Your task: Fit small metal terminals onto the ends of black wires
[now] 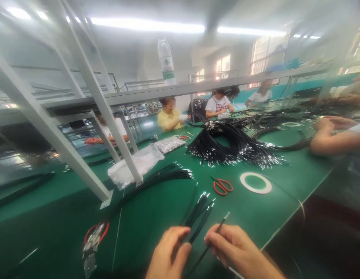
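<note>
Right under the lens we have the left hand (168,252), cut off at the wrist by the bottom edge, fingers closed around a small bundle of black wires (197,213). The wires fan up and away from the fist, thin and glossy, each ending in a bright metal tip. Just beside it is the right hand (235,248), also cropped, pinching a single wire (217,228) between thumb and fingers. It slants up to a silvery end, and its lower part slips out of sight beneath the hand.

At lower left there is something with a red ring and glinting metal (94,236), too smeared for us to name.

Now the surface: a green table (156,217), smooth and matte, with its edge running diagonally at right. Red-handled scissors (222,186) lie flat on it, near a flat white tape ring (255,183). Behind them a big heap of black wires (235,147) bristles with shiny tips. A longer spray of wires (159,178) lies to the left, next to crumpled clear plastic bags (139,164).

A pale metal strut (66,151) slants down to a foot on the table. At far right a co-worker's arm (331,139) rests on the green table, blurred. More people sit along the far side, and a plastic bottle (166,62) stands on the overhead rail beneath long strip lights.
</note>
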The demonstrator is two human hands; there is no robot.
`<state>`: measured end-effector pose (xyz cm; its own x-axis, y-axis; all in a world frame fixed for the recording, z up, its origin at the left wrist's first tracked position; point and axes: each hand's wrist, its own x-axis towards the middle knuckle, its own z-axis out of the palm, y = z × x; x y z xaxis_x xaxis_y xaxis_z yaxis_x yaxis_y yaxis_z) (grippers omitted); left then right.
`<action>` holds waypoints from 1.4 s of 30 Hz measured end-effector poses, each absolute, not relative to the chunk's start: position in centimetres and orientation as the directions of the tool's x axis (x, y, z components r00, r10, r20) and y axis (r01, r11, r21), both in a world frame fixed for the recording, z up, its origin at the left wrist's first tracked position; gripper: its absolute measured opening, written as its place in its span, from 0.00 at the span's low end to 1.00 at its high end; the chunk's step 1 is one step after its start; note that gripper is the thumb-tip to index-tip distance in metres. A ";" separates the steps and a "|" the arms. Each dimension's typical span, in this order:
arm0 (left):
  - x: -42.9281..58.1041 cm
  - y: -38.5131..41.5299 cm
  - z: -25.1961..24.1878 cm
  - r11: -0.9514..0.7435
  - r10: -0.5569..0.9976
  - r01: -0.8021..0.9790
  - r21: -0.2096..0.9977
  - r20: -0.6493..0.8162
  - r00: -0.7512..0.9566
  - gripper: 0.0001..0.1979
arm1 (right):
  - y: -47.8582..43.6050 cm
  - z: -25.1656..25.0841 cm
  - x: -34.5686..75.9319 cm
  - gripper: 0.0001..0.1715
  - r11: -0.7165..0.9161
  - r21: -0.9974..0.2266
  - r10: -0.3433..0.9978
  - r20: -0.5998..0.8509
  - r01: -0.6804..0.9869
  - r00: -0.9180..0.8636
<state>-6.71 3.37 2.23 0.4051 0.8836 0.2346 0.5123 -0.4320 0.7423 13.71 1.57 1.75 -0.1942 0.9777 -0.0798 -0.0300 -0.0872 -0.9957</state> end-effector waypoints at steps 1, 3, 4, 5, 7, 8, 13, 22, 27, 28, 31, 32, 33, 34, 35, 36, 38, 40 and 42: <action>-6.0 3.4 3.1 -0.410 0.898 0.471 0.781 0.255 0.360 0.14 | 1.5 1.8 13.6 0.30 -0.087 -0.996 0.973 -0.081 -0.018 -0.218; -4.0 3.5 4.9 -0.398 0.899 0.363 0.843 0.279 0.338 0.14 | 1.4 2.2 13.5 0.28 -0.090 -0.996 0.961 -0.089 0.008 -0.262; -2.9 3.5 5.7 -0.406 0.890 0.305 0.861 0.296 0.347 0.13 | 1.2 2.4 13.4 0.26 -0.086 -0.996 0.955 -0.091 0.030 -0.282; -1.8 3.5 6.3 -0.403 0.883 0.261 0.877 0.298 0.362 0.13 | 1.1 2.6 13.4 0.24 -0.072 -0.996 0.951 -0.084 0.053 -0.296; 0.0 3.4 6.7 -0.390 0.875 0.188 0.902 0.299 0.380 0.11 | 0.8 2.8 13.3 0.21 -0.028 -0.995 0.951 -0.055 0.093 -0.303; 0.6 3.3 6.5 -0.370 0.877 0.161 0.915 0.287 0.385 0.11 | 0.6 2.8 13.3 0.19 -0.003 -0.995 0.954 -0.034 0.104 -0.297; 0.8 3.0 3.5 -0.144 0.908 -0.024 0.989 0.142 0.395 0.17 | 0.7 1.7 13.4 0.27 -0.007 -0.993 0.937 -0.047 0.116 -0.346; 0.1 2.9 3.4 -0.078 0.971 -0.015 0.997 0.080 0.226 0.23 | 1.2 2.0 13.4 0.24 0.008 -0.984 0.940 -0.053 0.176 -0.337; 1.8 2.4 2.2 -0.306 0.948 0.181 0.935 0.281 0.148 0.17 | 1.2 1.5 13.1 0.26 0.023 -0.989 0.953 -0.023 0.148 -0.302; 1.9 2.3 1.8 -0.278 0.957 0.168 0.946 0.256 0.138 0.17 | 1.2 1.4 13.2 0.27 0.014 -0.989 0.953 -0.030 0.144 -0.300; 1.5 2.1 1.3 -0.095 0.975 0.033 0.995 0.087 0.203 0.20 | 1.0 1.4 13.4 0.28 -0.025 -0.990 0.947 -0.067 0.136 -0.314; 1.2 2.1 1.5 -0.028 0.972 -0.021 0.999 0.032 0.233 0.22 | 0.9 1.6 13.5 0.28 -0.038 -0.990 0.943 -0.081 0.137 -0.322; 0.9 2.1 1.8 0.024 0.967 -0.074 0.997 -0.004 0.254 0.24 | 0.8 1.7 13.5 0.27 -0.050 -0.989 0.939 -0.094 0.139 -0.332; 0.7 2.1 2.2 0.057 0.964 -0.120 0.991 -0.024 0.266 0.25 | 0.8 1.9 13.6 0.26 -0.061 -0.988 0.935 -0.106 0.142 -0.340; 0.5 2.2 2.6 0.081 0.961 -0.155 0.985 -0.035 0.275 0.26 | 0.7 2.0 13.5 0.24 -0.070 -0.987 0.930 -0.117 0.144 -0.348; 0.4 2.2 3.0 0.106 0.957 -0.177 0.978 -0.052 0.286 0.26 | 0.7 2.2 13.5 0.23 -0.078 -0.987 0.926 -0.125 0.142 -0.357; 0.7 2.2 3.5 0.165 0.941 -0.186 0.969 -0.098 0.324 0.23 | 0.6 2.2 13.4 0.21 -0.083 -0.988 0.925 -0.125 0.131 -0.360; 1.2 2.2 3.4 0.222 0.922 -0.181 0.958 -0.146 0.357 0.19 | 0.6 1.8 13.4 0.20 -0.074 -0.991 0.931 -0.109 0.111 -0.350; 1.8 2.1 2.8 0.240 0.922 -0.202 0.949 -0.158 0.353 0.16 | 0.6 1.3 13.4 0.20 -0.061 -0.994 0.938 -0.089 0.093 -0.336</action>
